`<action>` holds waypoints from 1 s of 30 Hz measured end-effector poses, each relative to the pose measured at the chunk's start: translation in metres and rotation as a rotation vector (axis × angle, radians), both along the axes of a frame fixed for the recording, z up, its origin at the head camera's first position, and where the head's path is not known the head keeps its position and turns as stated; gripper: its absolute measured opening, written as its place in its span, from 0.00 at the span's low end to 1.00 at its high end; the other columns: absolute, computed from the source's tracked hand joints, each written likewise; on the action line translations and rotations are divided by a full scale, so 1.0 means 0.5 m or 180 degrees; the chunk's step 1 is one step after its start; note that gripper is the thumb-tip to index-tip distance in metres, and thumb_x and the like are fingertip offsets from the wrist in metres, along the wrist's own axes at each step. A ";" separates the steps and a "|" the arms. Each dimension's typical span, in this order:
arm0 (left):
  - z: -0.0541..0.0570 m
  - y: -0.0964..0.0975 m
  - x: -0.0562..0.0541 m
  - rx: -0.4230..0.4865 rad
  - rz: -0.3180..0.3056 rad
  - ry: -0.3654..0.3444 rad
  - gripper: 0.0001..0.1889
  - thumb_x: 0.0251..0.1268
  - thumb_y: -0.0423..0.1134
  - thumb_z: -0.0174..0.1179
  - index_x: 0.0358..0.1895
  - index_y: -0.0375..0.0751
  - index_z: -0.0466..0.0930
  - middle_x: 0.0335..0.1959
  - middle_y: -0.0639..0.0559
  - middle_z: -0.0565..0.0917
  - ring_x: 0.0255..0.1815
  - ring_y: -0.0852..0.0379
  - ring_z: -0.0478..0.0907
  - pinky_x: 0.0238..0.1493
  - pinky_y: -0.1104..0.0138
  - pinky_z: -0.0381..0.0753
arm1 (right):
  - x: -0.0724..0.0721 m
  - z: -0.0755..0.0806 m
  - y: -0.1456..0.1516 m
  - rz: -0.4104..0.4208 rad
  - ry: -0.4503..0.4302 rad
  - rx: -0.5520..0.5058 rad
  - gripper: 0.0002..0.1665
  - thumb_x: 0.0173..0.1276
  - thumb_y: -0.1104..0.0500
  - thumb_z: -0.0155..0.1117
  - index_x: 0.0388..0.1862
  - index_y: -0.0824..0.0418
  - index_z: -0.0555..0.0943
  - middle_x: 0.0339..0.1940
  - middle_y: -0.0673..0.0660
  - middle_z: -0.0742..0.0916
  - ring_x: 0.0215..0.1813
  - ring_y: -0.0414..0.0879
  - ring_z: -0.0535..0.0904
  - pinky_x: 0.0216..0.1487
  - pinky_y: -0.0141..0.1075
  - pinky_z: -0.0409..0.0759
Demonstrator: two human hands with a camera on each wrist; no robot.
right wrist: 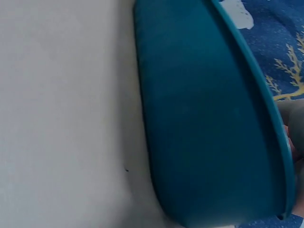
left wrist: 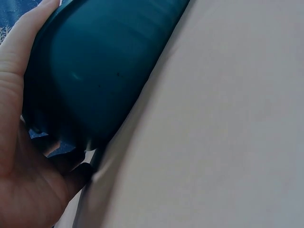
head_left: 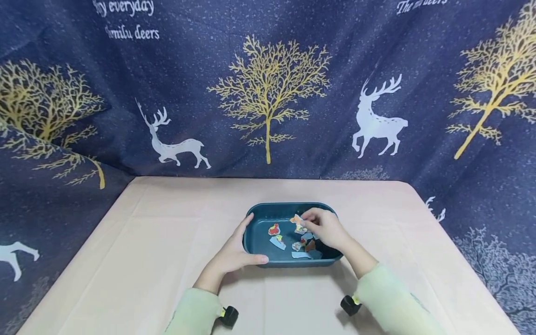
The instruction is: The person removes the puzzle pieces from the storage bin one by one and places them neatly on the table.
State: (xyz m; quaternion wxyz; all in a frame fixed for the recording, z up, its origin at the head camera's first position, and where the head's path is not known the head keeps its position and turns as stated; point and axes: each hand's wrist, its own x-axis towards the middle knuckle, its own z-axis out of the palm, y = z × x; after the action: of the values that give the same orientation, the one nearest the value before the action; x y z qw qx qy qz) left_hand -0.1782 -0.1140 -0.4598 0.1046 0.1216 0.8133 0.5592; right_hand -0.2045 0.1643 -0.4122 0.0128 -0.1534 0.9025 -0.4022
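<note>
Pale green sleeves (head_left: 193, 314) nearest, bottom of head view, small black devices (head_left: 229, 317) at the cuffs. Left hand (head_left: 236, 249) grips left end of a dark teal tray (head_left: 261, 235), just below frame center. Right hand (head_left: 328, 227) pinches a colored paper piece (head_left: 298, 220) over tray's right half; other scraps (head_left: 278, 242) lie on the tray floor. Pale, creased tabletop (head_left: 167, 232) fills the lower half. Dark blue cloth (head_left: 188, 70) hangs behind and at both sides: yellow trees (head_left: 268, 107), white deer (head_left: 381, 121), white lettering (head_left: 133, 32) along top.

Left wrist view: hand at left edge, thumb along tray rim; plain tabletop at right.

Right wrist view: tray's outer wall center-right, tabletop left, cloth upper right. Hand cut off at right edge, can't tell its grip here.
</note>
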 end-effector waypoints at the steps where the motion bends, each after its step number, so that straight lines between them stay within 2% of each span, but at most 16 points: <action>1: 0.000 0.000 0.000 0.0007 0.0003 -0.0006 0.60 0.38 0.49 0.77 0.75 0.65 0.43 0.77 0.48 0.48 0.76 0.41 0.49 0.68 0.37 0.54 | 0.000 0.002 0.005 -0.0018 -0.0042 -0.0120 0.10 0.67 0.58 0.61 0.44 0.62 0.81 0.33 0.59 0.86 0.32 0.49 0.82 0.29 0.32 0.79; 5: -0.001 0.000 -0.002 0.0040 0.0007 -0.0022 0.60 0.39 0.48 0.76 0.75 0.65 0.43 0.77 0.49 0.48 0.76 0.42 0.48 0.68 0.37 0.54 | 0.005 0.006 0.026 -0.0076 -0.0136 -0.0510 0.12 0.67 0.59 0.61 0.44 0.66 0.80 0.35 0.66 0.86 0.34 0.58 0.84 0.32 0.41 0.84; 7: -0.001 -0.001 -0.001 0.0038 0.0000 -0.0024 0.60 0.39 0.49 0.76 0.74 0.67 0.42 0.77 0.50 0.47 0.76 0.41 0.47 0.68 0.37 0.54 | 0.009 0.008 0.036 -0.0122 -0.0164 -0.0644 0.14 0.68 0.59 0.60 0.45 0.68 0.79 0.36 0.67 0.86 0.35 0.60 0.84 0.35 0.45 0.84; 9: -0.003 -0.001 -0.002 0.0038 -0.0004 -0.0034 0.59 0.39 0.49 0.76 0.74 0.68 0.42 0.77 0.50 0.47 0.76 0.41 0.47 0.67 0.36 0.54 | 0.012 0.008 0.047 -0.0213 -0.0206 -0.0796 0.15 0.68 0.59 0.60 0.46 0.69 0.79 0.37 0.68 0.86 0.35 0.58 0.84 0.35 0.44 0.84; 13: 0.032 0.002 0.014 0.0056 -0.0031 -0.0111 0.60 0.40 0.47 0.76 0.75 0.62 0.42 0.77 0.47 0.46 0.76 0.39 0.46 0.67 0.36 0.53 | 0.022 0.013 0.071 -0.0406 -0.0274 -0.1075 0.18 0.68 0.59 0.60 0.50 0.71 0.77 0.40 0.69 0.85 0.35 0.49 0.85 0.34 0.37 0.84; 16: 0.042 0.003 0.017 0.0074 -0.0040 -0.0171 0.60 0.40 0.46 0.76 0.76 0.57 0.42 0.78 0.45 0.45 0.76 0.38 0.44 0.67 0.36 0.53 | 0.028 0.016 0.089 -0.0549 -0.0264 -0.1205 0.20 0.68 0.58 0.60 0.51 0.73 0.76 0.40 0.65 0.85 0.35 0.40 0.84 0.34 0.33 0.84; 19: 0.013 0.001 0.004 0.0076 -0.0039 -0.0166 0.61 0.40 0.46 0.76 0.76 0.62 0.41 0.78 0.47 0.45 0.77 0.39 0.44 0.68 0.36 0.53 | 0.029 0.012 0.107 -0.0716 -0.0276 -0.1417 0.21 0.68 0.58 0.61 0.52 0.74 0.76 0.36 0.52 0.86 0.35 0.35 0.83 0.35 0.32 0.84; 22: 0.001 0.000 0.000 0.0079 -0.0063 -0.0115 0.60 0.40 0.46 0.76 0.75 0.66 0.41 0.78 0.49 0.44 0.77 0.40 0.43 0.68 0.36 0.52 | 0.031 0.006 0.127 -0.0902 -0.0352 -0.1805 0.19 0.67 0.59 0.61 0.51 0.72 0.76 0.33 0.43 0.85 0.35 0.34 0.84 0.38 0.32 0.84; 26: 0.001 -0.001 0.000 0.0025 -0.0052 -0.0011 0.59 0.40 0.47 0.76 0.74 0.66 0.42 0.78 0.51 0.43 0.77 0.41 0.42 0.68 0.36 0.51 | 0.030 -0.002 0.148 -0.1148 -0.0467 -0.2355 0.14 0.64 0.61 0.64 0.46 0.67 0.78 0.31 0.45 0.84 0.34 0.37 0.86 0.38 0.32 0.84; 30: 0.007 -0.002 -0.001 0.0025 0.0020 0.0086 0.57 0.42 0.46 0.75 0.75 0.64 0.45 0.78 0.51 0.44 0.77 0.42 0.44 0.69 0.38 0.52 | 0.021 -0.007 0.161 -0.1255 -0.0495 -0.2553 0.09 0.63 0.61 0.66 0.42 0.60 0.80 0.30 0.46 0.84 0.34 0.38 0.86 0.37 0.31 0.84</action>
State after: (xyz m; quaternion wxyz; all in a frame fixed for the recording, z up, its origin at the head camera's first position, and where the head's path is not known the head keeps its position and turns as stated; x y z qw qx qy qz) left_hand -0.1786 -0.1150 -0.4563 0.0913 0.1270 0.8128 0.5611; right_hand -0.1939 0.2447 -0.4155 -0.0568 0.0593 0.6837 -0.7251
